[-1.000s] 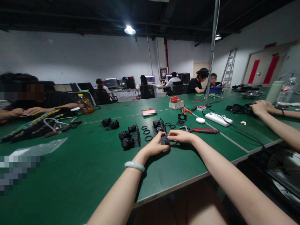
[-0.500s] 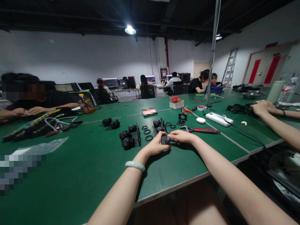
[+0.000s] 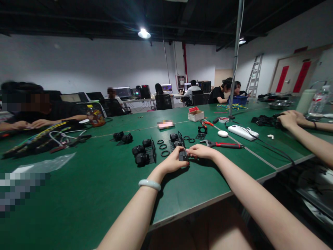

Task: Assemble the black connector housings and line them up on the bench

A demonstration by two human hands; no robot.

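Observation:
A small black part (image 3: pixel 183 155) is gripped by my left hand (image 3: pixel 173 161), its thumb and fingers on either side. My right hand (image 3: pixel 201 151) has its fingers pinched together at the right side of that part; what lies between its fingertips is hidden. Beyond my hands stand black fittings on a bracket (image 3: pixel 174 138). To the left, more black fittings (image 3: pixel 142 158) sit by a comb-like bracket. Black rings (image 3: pixel 164 153) lie between the two groups. A black bracket with a round hole (image 3: pixel 202 130) is farther back.
A red-handled adjustable wrench (image 3: pixel 229 145), a round white object (image 3: pixel 222 133) and a white power bank (image 3: pixel 243 132) with a cable are at right. A metal pole (image 3: pixel 235 66) rises behind. Another person's hands (image 3: pixel 288 119) are at far right; someone sits at left near cables (image 3: pixel 62 135).

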